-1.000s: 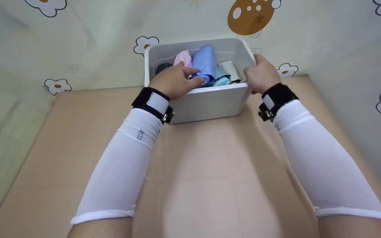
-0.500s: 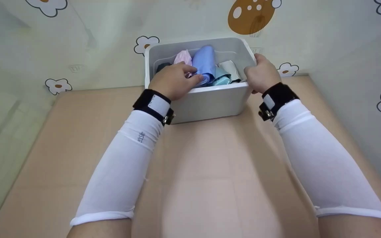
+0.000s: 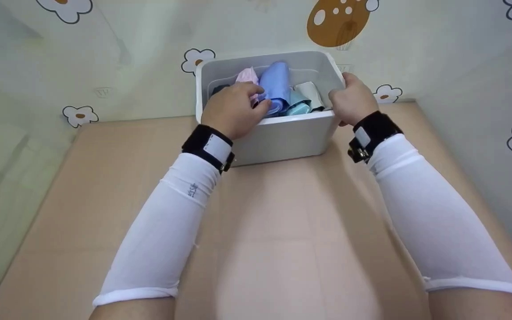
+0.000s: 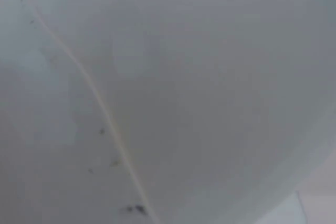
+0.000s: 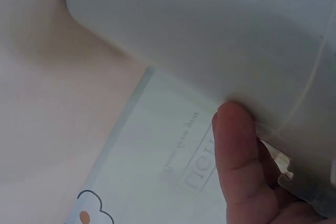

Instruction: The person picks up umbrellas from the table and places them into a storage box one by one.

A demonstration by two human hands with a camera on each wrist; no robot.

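Note:
A light grey plastic bin (image 3: 287,140) stands against the back wall in the head view. My left hand (image 3: 234,109) reaches over its near rim, its fingers bent at the pink cloth (image 3: 247,75). A rolled blue cloth (image 3: 275,84) leans upright beside it, the thumb and index finger apart at its lower end. What the hidden fingertips do I cannot tell. My right hand (image 3: 354,98) grips the bin's right side at the rim; the right wrist view shows a finger (image 5: 239,150) under it. The left wrist view shows only the bin's outer wall (image 4: 210,93).
Inside the bin also lie a teal bundle (image 3: 299,106), an off-white cloth (image 3: 311,94) and a dark item (image 3: 219,89), partly hidden. The bin sits on a tan surface (image 3: 265,231). A flower-printed wall (image 3: 140,80) rises behind and at both sides.
My left hand has drawn slightly toward me, its index finger and thumb shifting back off the blue roll and bending more. My right hand and the bin stay in place.

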